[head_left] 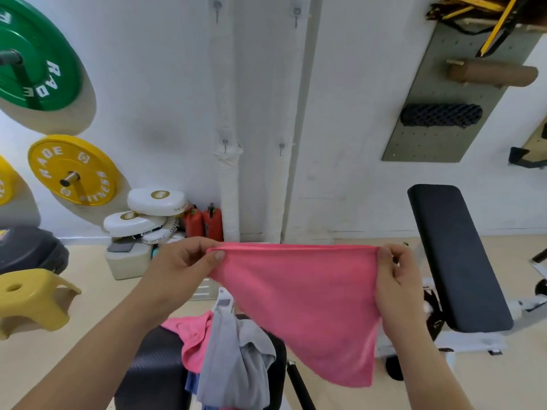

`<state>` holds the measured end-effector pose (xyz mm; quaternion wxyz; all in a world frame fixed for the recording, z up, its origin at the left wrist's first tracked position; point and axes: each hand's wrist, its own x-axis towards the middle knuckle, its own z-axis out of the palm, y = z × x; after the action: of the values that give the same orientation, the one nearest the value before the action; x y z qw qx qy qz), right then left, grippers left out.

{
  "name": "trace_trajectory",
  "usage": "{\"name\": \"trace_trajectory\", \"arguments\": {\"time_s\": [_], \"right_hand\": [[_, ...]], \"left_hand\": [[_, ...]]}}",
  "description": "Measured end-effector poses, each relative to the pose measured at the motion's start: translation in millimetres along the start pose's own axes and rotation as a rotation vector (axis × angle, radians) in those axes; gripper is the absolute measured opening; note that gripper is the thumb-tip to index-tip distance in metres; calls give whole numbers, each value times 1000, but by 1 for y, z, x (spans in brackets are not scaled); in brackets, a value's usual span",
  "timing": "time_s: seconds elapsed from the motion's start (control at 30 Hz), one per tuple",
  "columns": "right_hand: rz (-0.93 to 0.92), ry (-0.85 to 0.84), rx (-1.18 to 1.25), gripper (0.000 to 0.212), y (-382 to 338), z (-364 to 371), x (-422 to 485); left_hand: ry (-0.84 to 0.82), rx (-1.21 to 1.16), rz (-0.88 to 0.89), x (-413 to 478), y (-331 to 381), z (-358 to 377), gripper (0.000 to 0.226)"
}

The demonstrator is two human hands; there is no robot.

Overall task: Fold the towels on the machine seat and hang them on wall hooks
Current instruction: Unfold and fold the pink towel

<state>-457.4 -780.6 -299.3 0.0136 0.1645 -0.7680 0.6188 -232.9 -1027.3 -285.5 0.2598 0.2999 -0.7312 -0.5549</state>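
Note:
A pink towel [299, 300] hangs stretched in the air in front of me, its top edge level. My left hand [183, 261] pinches its left top corner and my right hand [393, 276] pinches the right top corner. Below, on the black machine seat [157, 365], lie a grey towel [233, 359], another pink towel [192, 341] and a bit of blue cloth [192, 383], all crumpled. Small metal wall hooks are on the white wall ahead: two low ones [225, 143] [281, 147] and two higher ones [217, 8] [296, 14].
A black padded bench [455, 255] stands to the right. A yellow stool [32, 300] sits on the floor at left. Green [35, 63] and yellow weight plates [74, 170] hang on the left wall. White pads and two red extinguishers [204, 221] crowd the wall base. A pegboard [453, 113] holds rollers.

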Motion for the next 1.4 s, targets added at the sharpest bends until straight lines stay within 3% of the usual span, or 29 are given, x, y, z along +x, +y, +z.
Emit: {"name": "trace_trajectory", "arguments": {"time_s": [0.13, 0.23, 0.33, 0.5, 0.73, 0.87, 1.0, 1.1, 1.17, 1.27, 1.4], "right_hand": [[55, -28, 9, 13, 10, 7, 2], [120, -70, 0, 15, 19, 11, -2], [181, -107, 19, 14, 27, 18, -7], [323, -201, 62, 15, 46, 39, -18], [432, -350, 121, 19, 53, 101, -41], [419, -516, 109, 15, 41, 148, -69], [346, -787, 114, 15, 10, 195, -97], [284, -929, 126, 12, -19, 233, -110], [245, -980, 136, 10, -37, 259, -116], [216, -999, 158, 8, -56, 296, -120], [228, -982, 145, 9, -69, 334, -123]], "left_hand": [[84, -31, -38, -3, -6, -2, 19], [44, -20, -143, -7, -21, -5, 35], [37, -39, -221, -14, -36, -9, 16], [47, -204, -295, -25, -52, -18, 17], [341, -183, -478, -41, -80, -40, 19], [379, -159, -523, -48, -89, -50, 19], [325, -78, -457, -44, -84, -60, 8], [148, -4, -356, -34, -83, -79, 27], [22, -20, -276, -26, -81, -98, 41], [-22, 50, -165, -8, -77, -135, 48], [-42, 227, -80, 19, -81, -176, 28]]}}
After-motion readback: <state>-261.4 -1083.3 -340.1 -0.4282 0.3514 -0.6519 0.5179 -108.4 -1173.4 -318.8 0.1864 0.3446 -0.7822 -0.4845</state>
